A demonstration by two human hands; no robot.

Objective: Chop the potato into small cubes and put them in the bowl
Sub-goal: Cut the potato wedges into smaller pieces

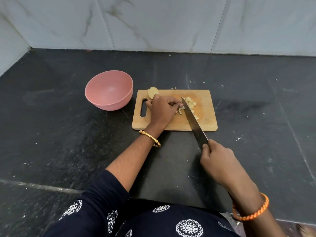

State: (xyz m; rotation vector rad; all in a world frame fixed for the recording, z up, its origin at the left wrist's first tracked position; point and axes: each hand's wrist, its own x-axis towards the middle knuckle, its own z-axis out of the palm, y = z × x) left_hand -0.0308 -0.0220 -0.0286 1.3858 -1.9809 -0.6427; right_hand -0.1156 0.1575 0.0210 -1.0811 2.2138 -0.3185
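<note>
My left hand (160,109) lies on the rectangular pale wooden chopping board (205,124), its fingers curled, with the fingertips (180,105) pinching down on the uncut strips of pale yellow potato (180,110) right against the blade. My right hand (216,159) is wrapped around the handle of the long steel kitchen knife (194,123); the handle itself is hidden inside my fist, and my forefinger lies against the heel of the blade. The blade runs slantwise from that hand up across the near edge of the board, its tip sitting among the potato, just beside my left fingertips.

To the right of the blade lies a small heap of pale potato cubes (191,104), all on the board, a few strayed nearer to me along the blade. At the far left corner of the board, just behind my left hand, sits another piece of potato with its skin on (152,92), partly overhanging the board's edge.

The round pink plastic bowl (95,100) stands on the dark speckled stone counter (51,134), just left of the board's handle slot (143,108), close to the board but not touching it. Its inside shows only bare pink wall; none of the cubes are in it yet.
</note>
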